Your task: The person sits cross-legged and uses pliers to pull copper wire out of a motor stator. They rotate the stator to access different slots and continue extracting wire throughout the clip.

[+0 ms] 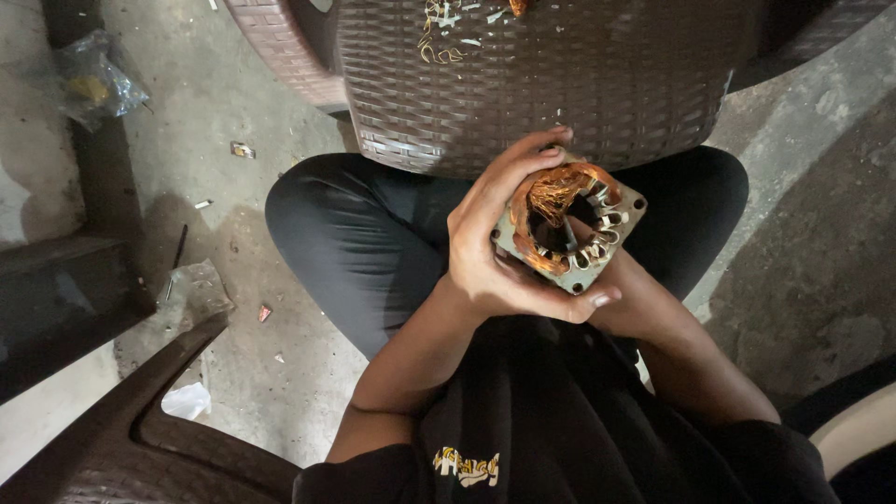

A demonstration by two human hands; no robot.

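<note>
A square metal motor stator (621, 210) with copper wire windings (555, 191) sits above my lap. My left hand (495, 238) wraps around its left side, fingers curled over the top edge and thumb under the lower edge. My right hand (581, 229) comes up from below; its fingers reach inside the stator's central opening, and most of it is hidden behind the stator and the left hand. My right forearm (672, 336) runs down to the right.
A brown woven plastic table (560, 84) with copper wire scraps (443, 37) stands just ahead of my knees. A brown plastic chair arm (121, 411) lies lower left. Small debris, a plastic bag (93, 84) and a white scrap (187, 399) lie on the concrete floor.
</note>
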